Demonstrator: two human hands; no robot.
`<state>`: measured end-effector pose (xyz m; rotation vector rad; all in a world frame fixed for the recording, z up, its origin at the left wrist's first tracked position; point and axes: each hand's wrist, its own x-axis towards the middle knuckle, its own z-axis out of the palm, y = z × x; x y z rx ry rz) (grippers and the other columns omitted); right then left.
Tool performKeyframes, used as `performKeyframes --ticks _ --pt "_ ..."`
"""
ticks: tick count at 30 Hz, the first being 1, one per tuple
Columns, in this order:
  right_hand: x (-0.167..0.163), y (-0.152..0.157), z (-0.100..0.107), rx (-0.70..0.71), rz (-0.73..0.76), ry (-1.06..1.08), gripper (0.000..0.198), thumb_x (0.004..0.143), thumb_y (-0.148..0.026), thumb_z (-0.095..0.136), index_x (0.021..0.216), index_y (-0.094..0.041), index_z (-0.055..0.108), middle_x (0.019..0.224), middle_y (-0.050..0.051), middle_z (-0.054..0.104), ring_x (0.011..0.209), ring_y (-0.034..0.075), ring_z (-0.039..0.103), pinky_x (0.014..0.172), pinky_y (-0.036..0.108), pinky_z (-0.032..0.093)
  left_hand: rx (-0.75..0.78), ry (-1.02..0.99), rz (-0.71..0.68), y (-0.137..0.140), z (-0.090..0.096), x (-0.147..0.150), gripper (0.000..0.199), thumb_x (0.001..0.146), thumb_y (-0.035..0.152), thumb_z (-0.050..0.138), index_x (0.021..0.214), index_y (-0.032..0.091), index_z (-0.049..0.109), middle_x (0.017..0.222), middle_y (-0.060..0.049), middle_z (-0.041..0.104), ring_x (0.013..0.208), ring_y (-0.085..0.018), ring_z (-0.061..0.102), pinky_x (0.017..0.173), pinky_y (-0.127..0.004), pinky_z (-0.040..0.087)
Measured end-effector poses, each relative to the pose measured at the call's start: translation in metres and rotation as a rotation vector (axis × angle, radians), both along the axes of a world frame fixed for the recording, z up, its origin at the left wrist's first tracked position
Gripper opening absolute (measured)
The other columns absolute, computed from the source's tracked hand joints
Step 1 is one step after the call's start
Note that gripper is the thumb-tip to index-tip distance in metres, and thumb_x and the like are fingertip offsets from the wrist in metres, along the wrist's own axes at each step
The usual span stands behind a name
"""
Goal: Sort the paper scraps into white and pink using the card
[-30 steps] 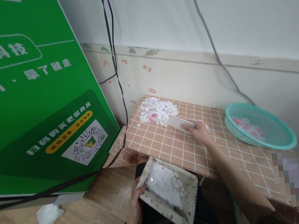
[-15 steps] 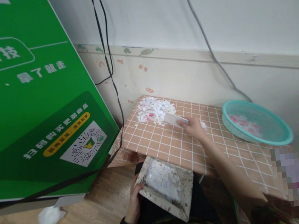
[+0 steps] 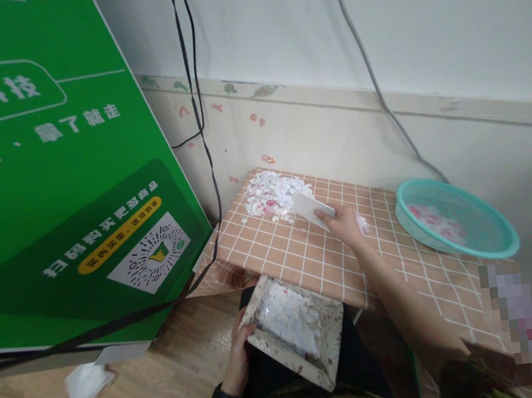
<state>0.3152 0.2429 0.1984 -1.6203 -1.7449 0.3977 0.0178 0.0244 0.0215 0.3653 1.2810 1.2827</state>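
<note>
My right hand [image 3: 343, 224] grips a flat white scraper [image 3: 306, 210] over the checked tabletop. The scraper's far end meets the near right side of a pile of white and pinkish flakes [image 3: 274, 188]. A few more flakes [image 3: 362, 223] lie just behind that hand. Down in my lap, my left hand [image 3: 241, 346] holds a shallow, stained tray [image 3: 336, 338] by its left side, fingers partly hidden underneath. White flakes cover much of the tray's bottom. The tray sits tilted below the table's front edge.
A turquoise mesh basket [image 3: 484, 220] with pink and white bits stands at the right of the table [image 3: 271, 249]. A large green panel [image 3: 83, 180] rises at the left, with black cables [image 3: 201, 123] hanging beside it. A white bag [image 3: 88, 383] lies on the floor.
The scraper has turned slightly, showing a broader face, while staying at the pile's edge. My left hand and the tray keep nearly the same place. The view has shifted a little.
</note>
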Motion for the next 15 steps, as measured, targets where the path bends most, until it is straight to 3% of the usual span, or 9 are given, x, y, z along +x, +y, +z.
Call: performKeyframes --ticks 8,15 --pt "-0.005 -0.006 -0.004 -0.056 0.131 0.083 0.042 0.087 -0.051 0.058 0.095 -0.015 0.077 0.078 0.007 0.075 0.069 0.022 0.064 0.061 0.03 0.043 0.041 0.007 -0.056 0.0 -0.002 -0.004 0.046 0.068 0.036 0.072 0.111 0.019 0.074 0.108 -0.007 0.075 0.112 -0.037 0.062 0.095 -0.044 0.046" --pt "-0.008 -0.001 -0.012 -0.038 0.15 0.142 0.044 0.089 -0.052 0.058 0.1 -0.014 0.078 0.081 0.006 0.075 0.068 0.02 0.061 0.061 0.029 0.043 0.025 -0.024 -0.055 0.0 -0.004 -0.003 0.048 0.068 0.037 0.073 0.113 0.019 0.073 0.109 -0.008 0.075 0.108 -0.036 0.063 0.091 -0.043 0.048"
